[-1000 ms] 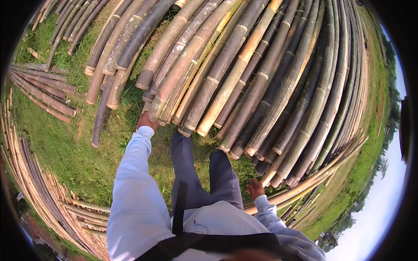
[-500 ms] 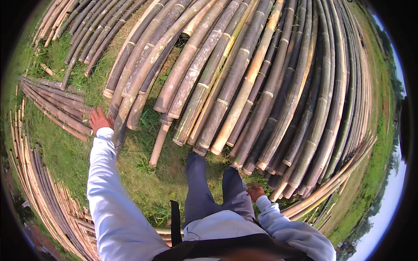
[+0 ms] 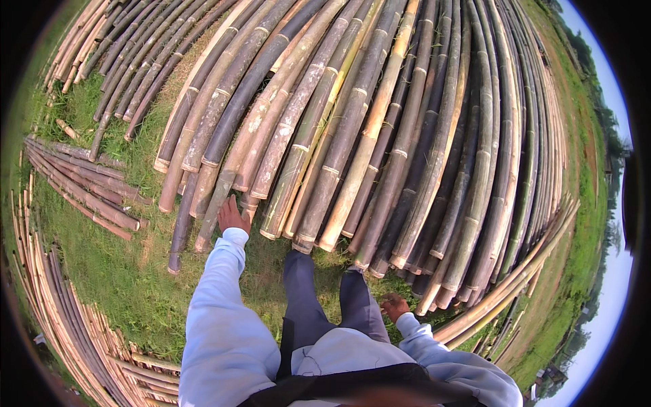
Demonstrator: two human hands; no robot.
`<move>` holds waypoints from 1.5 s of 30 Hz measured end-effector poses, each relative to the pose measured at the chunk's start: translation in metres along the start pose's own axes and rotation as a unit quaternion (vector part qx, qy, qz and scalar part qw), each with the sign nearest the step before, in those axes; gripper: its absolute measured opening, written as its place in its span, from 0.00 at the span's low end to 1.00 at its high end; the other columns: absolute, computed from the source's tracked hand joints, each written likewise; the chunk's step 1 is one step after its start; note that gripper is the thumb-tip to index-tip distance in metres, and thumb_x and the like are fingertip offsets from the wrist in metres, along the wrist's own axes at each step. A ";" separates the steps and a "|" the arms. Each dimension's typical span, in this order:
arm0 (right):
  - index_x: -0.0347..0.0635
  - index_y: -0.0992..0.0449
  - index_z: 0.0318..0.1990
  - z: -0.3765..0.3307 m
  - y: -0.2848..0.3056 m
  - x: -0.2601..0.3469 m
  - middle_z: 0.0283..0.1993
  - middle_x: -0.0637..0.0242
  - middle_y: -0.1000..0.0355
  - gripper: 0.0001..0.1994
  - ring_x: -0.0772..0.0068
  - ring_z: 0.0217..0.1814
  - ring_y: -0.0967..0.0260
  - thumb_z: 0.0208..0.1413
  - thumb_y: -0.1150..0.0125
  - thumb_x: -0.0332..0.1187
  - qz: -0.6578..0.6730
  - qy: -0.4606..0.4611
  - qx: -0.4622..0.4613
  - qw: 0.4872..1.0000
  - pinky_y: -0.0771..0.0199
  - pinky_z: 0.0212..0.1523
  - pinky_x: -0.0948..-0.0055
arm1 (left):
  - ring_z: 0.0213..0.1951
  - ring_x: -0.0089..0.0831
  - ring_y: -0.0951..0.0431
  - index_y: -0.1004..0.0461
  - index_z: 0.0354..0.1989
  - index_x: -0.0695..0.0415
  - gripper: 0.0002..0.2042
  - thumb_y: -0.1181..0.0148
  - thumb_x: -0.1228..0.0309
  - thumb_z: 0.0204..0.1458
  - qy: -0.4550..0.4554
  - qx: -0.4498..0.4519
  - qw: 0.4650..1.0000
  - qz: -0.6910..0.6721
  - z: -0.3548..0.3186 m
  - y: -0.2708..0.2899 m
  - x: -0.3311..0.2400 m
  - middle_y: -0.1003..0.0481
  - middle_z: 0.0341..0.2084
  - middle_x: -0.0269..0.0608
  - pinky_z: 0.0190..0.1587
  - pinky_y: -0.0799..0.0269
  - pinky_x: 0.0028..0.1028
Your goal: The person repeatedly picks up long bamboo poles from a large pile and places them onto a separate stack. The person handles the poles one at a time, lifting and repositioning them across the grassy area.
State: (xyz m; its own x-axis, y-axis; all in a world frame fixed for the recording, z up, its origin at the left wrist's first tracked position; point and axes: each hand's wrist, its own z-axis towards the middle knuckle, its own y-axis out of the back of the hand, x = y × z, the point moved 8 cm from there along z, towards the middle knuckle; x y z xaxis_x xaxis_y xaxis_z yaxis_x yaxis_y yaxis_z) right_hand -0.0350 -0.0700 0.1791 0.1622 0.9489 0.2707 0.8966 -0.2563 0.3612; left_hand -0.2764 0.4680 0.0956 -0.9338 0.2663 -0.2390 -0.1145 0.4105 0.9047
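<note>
Bamboo pole [image 3: 226, 178], long, round and grey-brown, lies at the brown bamboo pile's [image 3: 380, 136] front left, its end beside your left hand [image 3: 232, 216]; whether those fingers grip, I cannot tell. Your right hand [image 3: 395, 307] hangs empty, loosely curled. Expect stiff, probably heavy wood; cup the end.

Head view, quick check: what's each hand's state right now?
Left hand: open, fingers extended at the near end of a bamboo pole; whether they touch it cannot be told.
Right hand: open, fingers loosely bent, nothing visible in it.
</note>
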 end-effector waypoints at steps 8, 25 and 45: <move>0.36 0.31 0.51 -0.006 -0.005 -0.017 0.36 0.53 0.24 0.19 0.66 0.31 0.23 0.50 0.44 0.29 0.017 0.027 -0.005 0.999 0.24 0.34 0.70 | 0.43 0.43 0.23 0.27 0.45 0.58 0.22 0.32 0.62 0.42 0.076 0.240 0.949 -0.192 -0.066 -0.160 -0.043 0.23 0.41 0.47 0.46 0.28 0.37; 0.41 0.28 0.48 -0.002 -0.011 -0.151 0.32 0.56 0.23 0.17 0.65 0.31 0.23 0.48 0.44 0.30 0.100 -0.080 -0.049 0.991 0.26 0.38 0.70 | 0.57 0.48 0.39 0.45 0.59 0.60 0.39 0.31 0.61 0.39 -0.072 0.007 0.996 -0.050 -0.100 -0.203 -0.155 0.39 0.56 0.50 0.59 0.41 0.39; 0.43 0.22 0.43 0.077 0.005 -0.173 0.39 0.58 0.23 0.15 0.67 0.39 0.24 0.44 0.41 0.30 -0.010 -0.004 -0.090 0.996 0.24 0.43 0.73 | 0.51 0.45 0.26 0.26 0.49 0.58 0.25 0.40 0.54 0.46 -0.093 0.407 0.907 0.055 -0.214 -0.200 -0.155 0.26 0.47 0.53 0.55 0.33 0.36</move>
State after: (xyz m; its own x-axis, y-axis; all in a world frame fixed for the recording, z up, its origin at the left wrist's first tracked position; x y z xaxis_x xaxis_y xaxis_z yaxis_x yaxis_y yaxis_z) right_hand -0.0269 -0.2208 0.0655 0.1499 0.9554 0.2546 0.8111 -0.2661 0.5209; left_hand -0.1814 0.1576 0.0269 -0.8427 0.4556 -0.2868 0.3343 0.8605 0.3845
